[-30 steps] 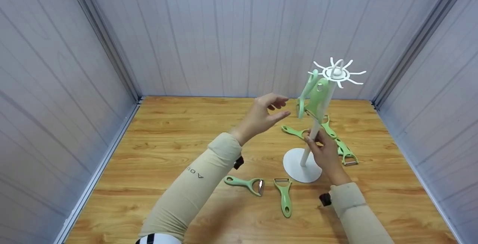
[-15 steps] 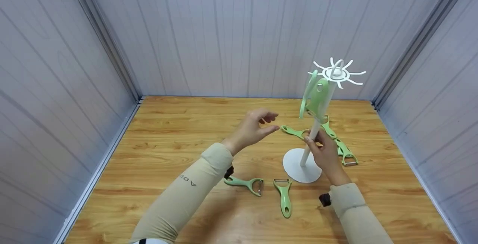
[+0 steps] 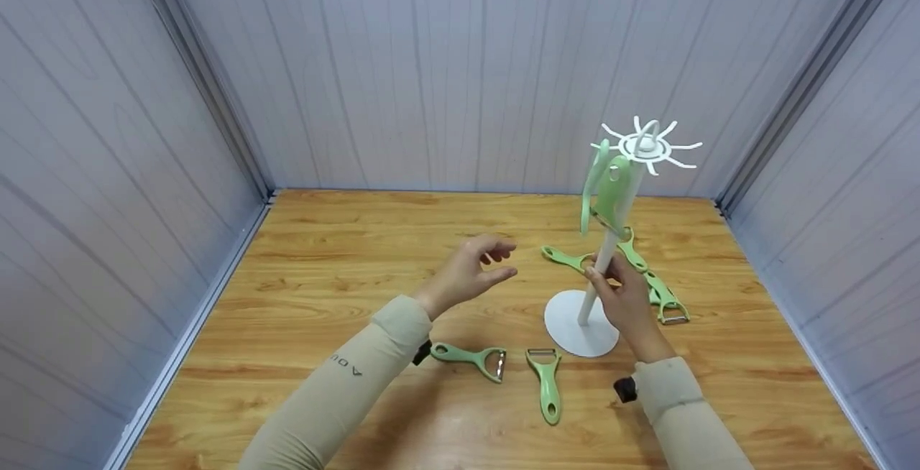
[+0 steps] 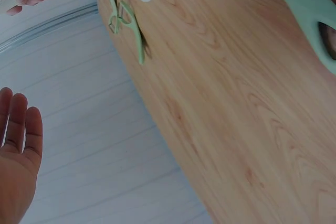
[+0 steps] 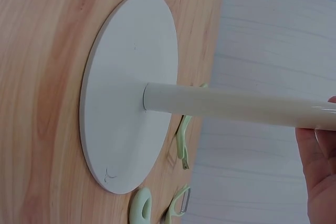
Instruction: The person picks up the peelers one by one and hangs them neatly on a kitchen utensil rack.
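A white hook stand (image 3: 645, 146) rises from a round white base (image 5: 128, 93), its top ringed with thin hooks. Two green peelers hang on its left side, one (image 3: 613, 190) facing the front and another (image 3: 592, 186) seen edge-on. My right hand (image 3: 624, 294) grips the pole (image 5: 220, 105) partway up, thumb on the near side. To the left of the stand, my left hand (image 3: 471, 269) hovers over the table with fingers loosely bent and nothing in them. Nearest below it lies a peeler (image 3: 467, 356) on the wood, and a second peeler (image 3: 548, 384) lies to its right.
Behind the stand lie more green peelers: one (image 3: 564, 258) to its left, another (image 3: 631, 249) behind, and one (image 3: 665, 297) at the right, partly overlapping another. Grey panel walls (image 3: 445, 67) enclose the wooden table (image 3: 323, 269) at the back and sides.
My left hand has drawn away from the hanging peelers, moving left and toward me. The edge-on peeler has swung slightly and settled. My right hand stays on the pole.
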Demonstrator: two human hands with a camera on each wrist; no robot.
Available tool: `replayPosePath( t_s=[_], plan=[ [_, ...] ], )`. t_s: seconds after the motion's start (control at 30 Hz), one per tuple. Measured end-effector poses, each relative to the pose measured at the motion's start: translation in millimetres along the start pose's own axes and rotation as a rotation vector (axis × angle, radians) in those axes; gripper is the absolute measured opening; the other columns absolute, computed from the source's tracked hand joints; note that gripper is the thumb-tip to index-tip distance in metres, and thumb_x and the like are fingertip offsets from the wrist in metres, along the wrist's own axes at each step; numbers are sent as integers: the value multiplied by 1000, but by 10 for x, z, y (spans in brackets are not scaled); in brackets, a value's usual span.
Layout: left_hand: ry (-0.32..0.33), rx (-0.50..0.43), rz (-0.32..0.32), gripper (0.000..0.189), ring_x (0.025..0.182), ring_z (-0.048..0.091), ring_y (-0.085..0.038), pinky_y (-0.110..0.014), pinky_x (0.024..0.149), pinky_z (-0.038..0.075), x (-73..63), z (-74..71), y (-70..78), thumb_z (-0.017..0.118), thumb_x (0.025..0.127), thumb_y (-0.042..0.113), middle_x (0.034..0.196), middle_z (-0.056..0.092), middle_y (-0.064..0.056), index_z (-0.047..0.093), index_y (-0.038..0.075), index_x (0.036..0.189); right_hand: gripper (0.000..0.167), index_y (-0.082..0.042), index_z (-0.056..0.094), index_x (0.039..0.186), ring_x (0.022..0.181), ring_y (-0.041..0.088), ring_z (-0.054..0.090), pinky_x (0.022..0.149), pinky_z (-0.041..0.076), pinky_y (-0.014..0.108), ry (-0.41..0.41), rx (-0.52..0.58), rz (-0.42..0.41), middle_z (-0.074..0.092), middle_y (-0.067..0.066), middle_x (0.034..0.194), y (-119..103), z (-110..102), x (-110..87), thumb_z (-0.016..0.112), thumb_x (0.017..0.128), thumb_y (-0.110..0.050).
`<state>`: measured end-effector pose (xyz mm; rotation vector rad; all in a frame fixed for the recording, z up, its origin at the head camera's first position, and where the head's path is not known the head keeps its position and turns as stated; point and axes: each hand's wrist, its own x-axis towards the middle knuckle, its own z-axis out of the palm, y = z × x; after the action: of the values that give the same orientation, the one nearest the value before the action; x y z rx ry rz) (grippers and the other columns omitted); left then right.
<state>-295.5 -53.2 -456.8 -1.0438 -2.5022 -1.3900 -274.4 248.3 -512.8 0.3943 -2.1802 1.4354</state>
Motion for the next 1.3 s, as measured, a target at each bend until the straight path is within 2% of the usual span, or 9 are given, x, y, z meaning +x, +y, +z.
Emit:
replayPosePath(
  t_s=[0.13,0.27,0.5,0.73,0.97,1.13,1.3],
  plan=[
    [-20,26,-30,36,113,69,-38,-53,98,59,-76,-1,-36,78,103,16,122,73,-17,71,0,134,17,7,70,117,85,-2,68,71,56,7,17,-24,-31,77,25,102,18,6,-7,71,100,9],
    [-29,23,-43,35,113,68,-38,-53,97,59,-138,-1,-77,78,103,15,121,72,-18,71,-1,133,18,8,69,116,84,2,69,70,56,6,24,-22,-72,77,25,101,34,15,-2,71,98,12],
    [-44,48,-65,34,111,69,-32,-54,98,60,-234,-2,-145,78,103,17,121,72,-15,71,1,132,16,5,71,117,89,3,71,73,61,15,7,42,35,77,7,105,-7,5,0,72,102,4],
    [-64,80,-87,35,111,69,-26,-43,97,60,-340,12,-184,78,104,21,122,72,-12,72,3,134,15,5,70,117,91,4,72,73,60,12,-7,32,4,78,20,108,11,-3,-2,71,103,2],
    [-99,41,-96,35,114,68,-37,-56,98,59,-434,24,-252,78,103,16,123,71,-18,71,1,134,15,7,70,116,89,2,71,73,60,12,3,23,-23,77,20,105,36,6,-2,71,101,7],
    [-117,27,-122,35,115,67,-38,-56,99,58,-501,24,-305,78,103,16,122,72,-16,71,2,134,14,7,70,116,90,1,71,73,60,12,6,20,-42,77,19,105,33,5,3,71,101,6],
    [-141,38,-148,35,116,68,-38,-56,101,58,-560,17,-339,79,102,15,122,73,-14,71,3,134,14,7,70,115,89,2,71,73,61,13,4,33,-16,77,18,105,27,6,1,71,102,4]
  ],
)
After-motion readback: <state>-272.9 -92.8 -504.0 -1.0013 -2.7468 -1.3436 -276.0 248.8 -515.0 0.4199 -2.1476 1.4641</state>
